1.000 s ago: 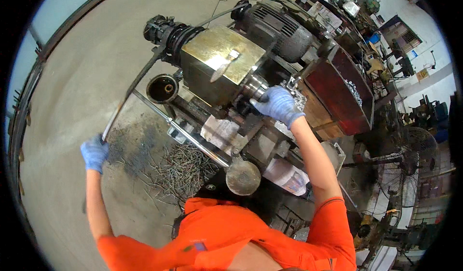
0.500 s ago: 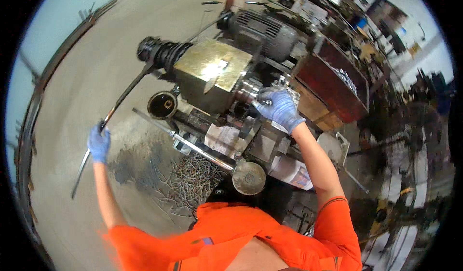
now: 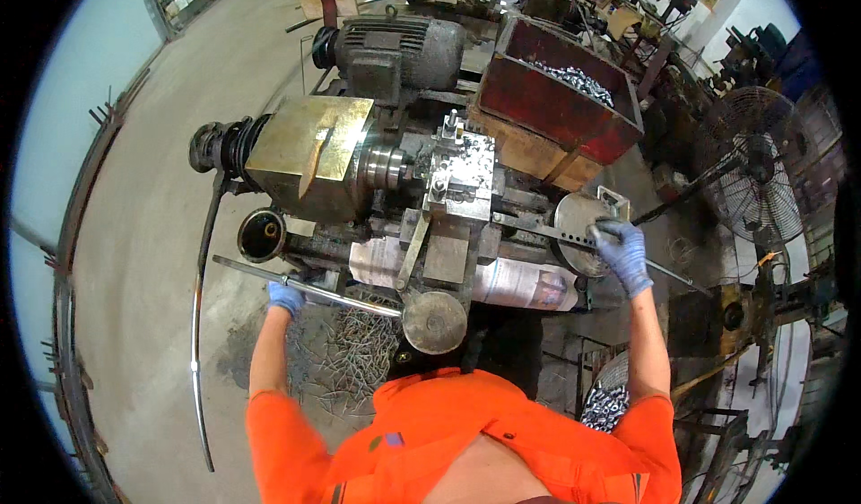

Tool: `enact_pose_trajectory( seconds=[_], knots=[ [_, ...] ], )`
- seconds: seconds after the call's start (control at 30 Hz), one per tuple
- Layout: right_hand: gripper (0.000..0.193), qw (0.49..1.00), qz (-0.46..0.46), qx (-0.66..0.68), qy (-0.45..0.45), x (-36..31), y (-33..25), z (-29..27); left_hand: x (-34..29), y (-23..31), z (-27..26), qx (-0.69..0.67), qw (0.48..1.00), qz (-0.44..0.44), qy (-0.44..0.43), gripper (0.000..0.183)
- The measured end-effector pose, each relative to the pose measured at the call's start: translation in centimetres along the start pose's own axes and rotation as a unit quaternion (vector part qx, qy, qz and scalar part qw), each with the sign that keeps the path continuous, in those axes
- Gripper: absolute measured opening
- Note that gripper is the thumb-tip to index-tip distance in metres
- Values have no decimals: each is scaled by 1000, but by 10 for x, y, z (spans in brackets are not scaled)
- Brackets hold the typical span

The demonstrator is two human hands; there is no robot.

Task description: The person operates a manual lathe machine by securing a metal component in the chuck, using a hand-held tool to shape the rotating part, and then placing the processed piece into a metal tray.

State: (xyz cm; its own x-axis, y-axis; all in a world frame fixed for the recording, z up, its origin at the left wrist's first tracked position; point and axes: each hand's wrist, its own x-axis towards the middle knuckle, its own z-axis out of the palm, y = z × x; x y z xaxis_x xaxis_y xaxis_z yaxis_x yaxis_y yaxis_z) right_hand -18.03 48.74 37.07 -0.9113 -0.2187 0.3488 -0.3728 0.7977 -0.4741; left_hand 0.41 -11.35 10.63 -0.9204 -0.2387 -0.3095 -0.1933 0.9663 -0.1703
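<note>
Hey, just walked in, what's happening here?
A person in an orange shirt is at a lathe-like machine. The gloved left hand is at the chrome rod, its grip hidden. The gloved right hand is at the outer end of the perforated bar; whether it grips is unclear. Beyond, a red bin holds small metal parts.

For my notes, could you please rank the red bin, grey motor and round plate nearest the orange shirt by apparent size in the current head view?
1. Red bin
2. Grey motor
3. Round plate
</note>
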Motion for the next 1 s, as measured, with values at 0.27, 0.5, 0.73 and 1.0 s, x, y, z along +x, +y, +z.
enact_pose_trajectory(
  seconds=[0.27,0.5,0.73,1.0],
  knots=[
    [35,982,136,-135,0,-26,173,-38,-19,-42,9,-116,983,-122,-74,37],
    [57,866,310,-358,-164,-70,302,-81,-63,-86,-18,-626,727,-232,161,34],
    [59,860,308,-396,-92,-101,313,-83,-68,-60,-77,-705,570,-335,258,43],
    [35,928,282,-241,-27,-235,279,-83,-5,-19,-69,-728,422,-373,390,27]
  ],
)
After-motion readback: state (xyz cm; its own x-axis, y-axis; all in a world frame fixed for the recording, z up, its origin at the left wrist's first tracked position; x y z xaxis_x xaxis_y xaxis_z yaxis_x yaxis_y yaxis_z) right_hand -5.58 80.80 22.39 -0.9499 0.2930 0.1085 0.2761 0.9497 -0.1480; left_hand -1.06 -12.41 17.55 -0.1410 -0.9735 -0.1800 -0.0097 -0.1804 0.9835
